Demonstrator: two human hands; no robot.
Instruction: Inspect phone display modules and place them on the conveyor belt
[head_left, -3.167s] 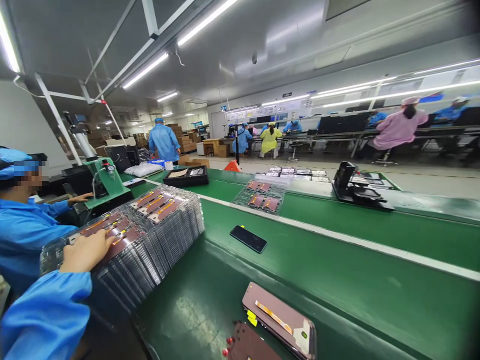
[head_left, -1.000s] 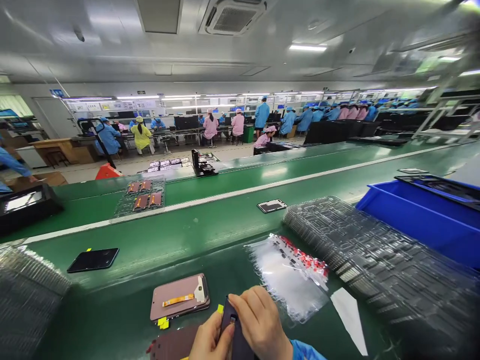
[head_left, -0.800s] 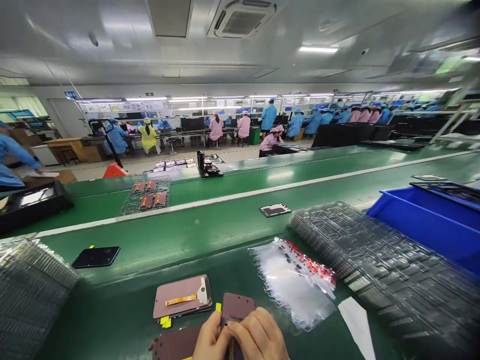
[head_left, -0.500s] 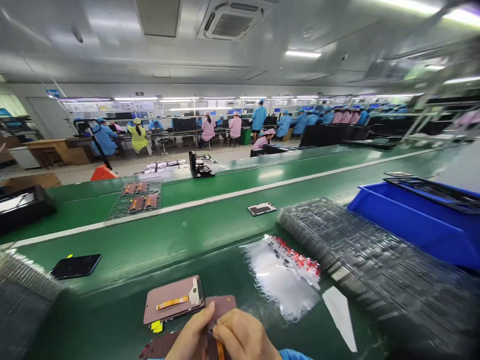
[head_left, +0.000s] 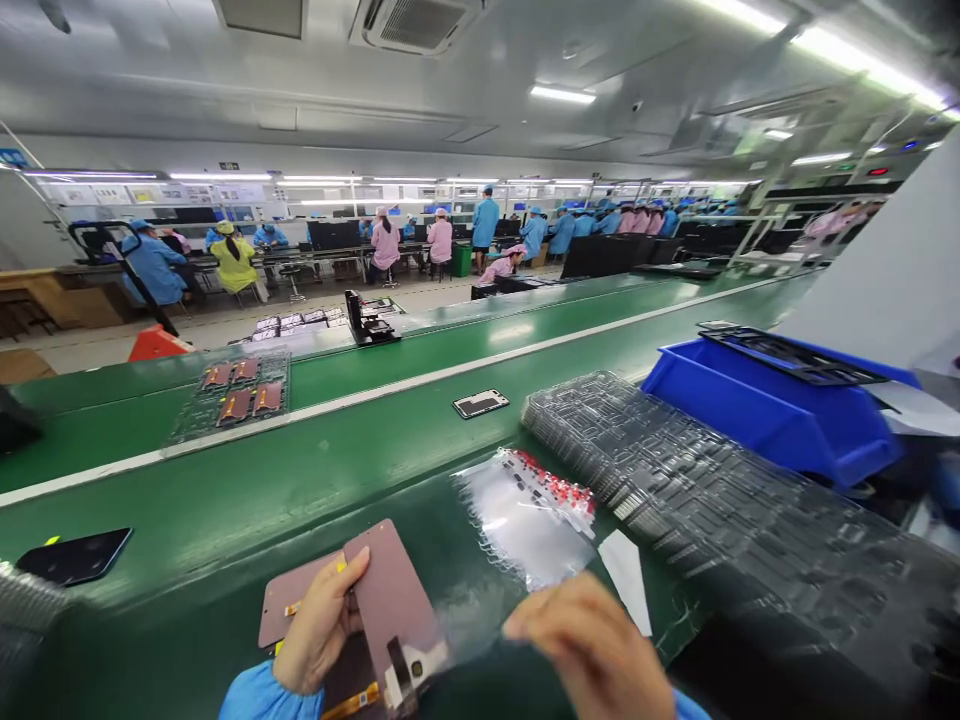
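Note:
My left hand [head_left: 321, 625] grips a pinkish-brown phone screen panel [head_left: 391, 598] by its left edge and holds it tilted above the green work surface [head_left: 225, 500]. The panel's flex-cable end points toward me. A second panel [head_left: 287, 612] lies flat under it. My right hand [head_left: 592, 650], blurred, is just right of the held panel. Its fingers are pinched on what looks like a thin clear film [head_left: 476, 630] stretching from the panel. A clear bag of small red-tabbed parts [head_left: 529, 505] lies just beyond both hands.
A long fanned stack of clear plastic trays [head_left: 675, 480] lies to the right, with a blue bin [head_left: 765, 410] behind it. A white slip [head_left: 626, 580] is near the bag. On the belt are a black phone [head_left: 75, 555], a loose panel [head_left: 480, 403] and a tray of panels [head_left: 232, 395]. Workers sit far off.
The view has swung right and down. My hands, which were together on the panel, have parted: the left raised the panel and the right pulled away to the right.

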